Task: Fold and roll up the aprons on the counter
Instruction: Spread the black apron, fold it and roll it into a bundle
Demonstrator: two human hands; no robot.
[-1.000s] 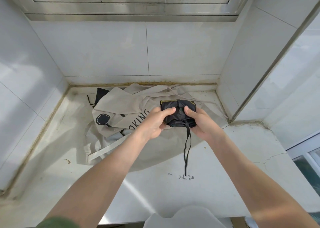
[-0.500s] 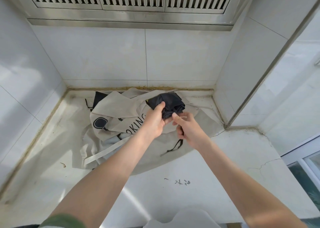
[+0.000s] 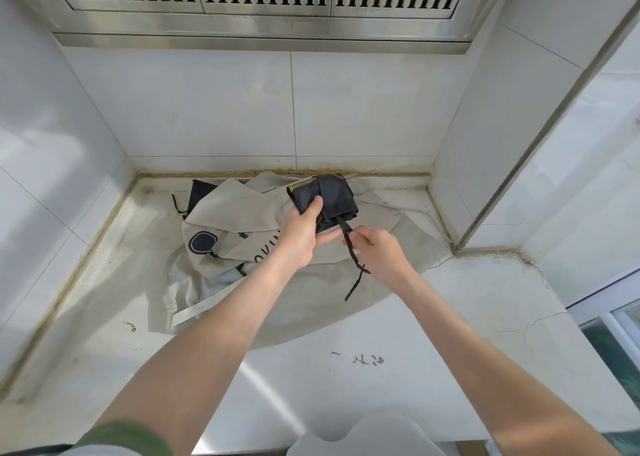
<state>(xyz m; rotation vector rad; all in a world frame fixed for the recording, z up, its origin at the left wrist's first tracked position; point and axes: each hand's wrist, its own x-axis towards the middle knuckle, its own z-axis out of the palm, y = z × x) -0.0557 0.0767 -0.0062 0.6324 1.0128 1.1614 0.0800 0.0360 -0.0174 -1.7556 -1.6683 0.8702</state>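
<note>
Counter corner (image 3: 450,317): black apron roll (image 3: 337,195), axis left-right, gripped in left hand (image 3: 298,237), strap (image 3: 353,258) pinched by right hand (image 3: 381,251).

The rolled apron (image 3: 337,195) is over the spread apron (image 3: 235,220) (itself on the counter (image 3: 485,299)).

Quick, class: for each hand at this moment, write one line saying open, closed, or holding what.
Left hand: closed round the rolled black apron.
Right hand: pinching the apron's black strap.
</note>
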